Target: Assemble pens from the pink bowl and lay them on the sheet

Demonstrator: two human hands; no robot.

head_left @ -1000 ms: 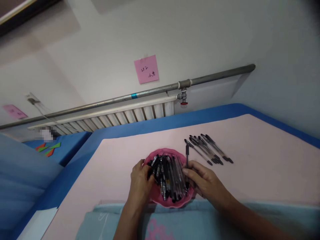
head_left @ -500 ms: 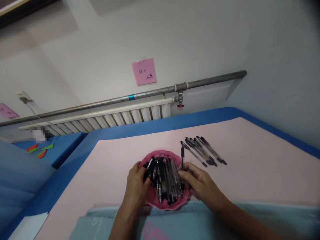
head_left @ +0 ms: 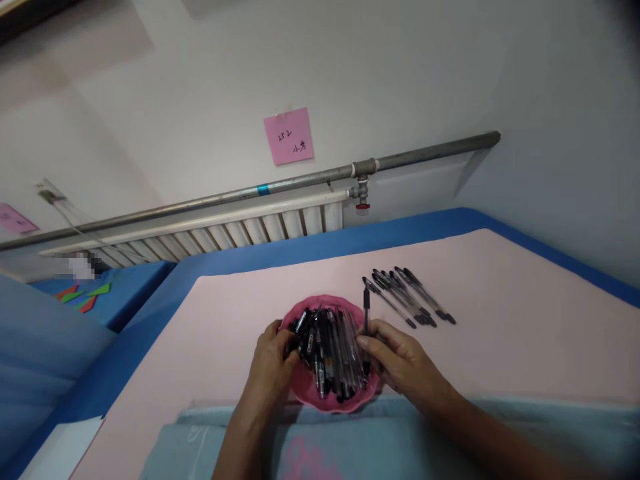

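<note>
A pink scalloped bowl (head_left: 345, 404) full of black and clear pens (head_left: 325, 353) sits in front of me. My left hand (head_left: 273, 357) lies over the bowl's left rim, its fingers curled in against the pens. What those fingertips grip, if anything, is hidden. At the right rim, my right hand (head_left: 400, 353) pinches one black-capped pen (head_left: 367, 300) between thumb and fingers and holds it nearly upright. Beyond that hand, a row of several loose pens (head_left: 405, 297) lies slantwise on the pale pink mat (head_left: 240, 300).
A blue table edge (head_left: 350, 235) frames the mat, with a wall, pipe (head_left: 310, 179) and radiator (head_left: 260, 230) behind it. Blue-grey cloth (head_left: 210, 440) covers the near side. Coloured flat pieces (head_left: 87, 303) and white paper (head_left: 60, 450) lie to the left.
The whole view has shifted slightly. My left fingers have moved a little among the pens at the bowl's left side. My right hand still holds the upright pen.
</note>
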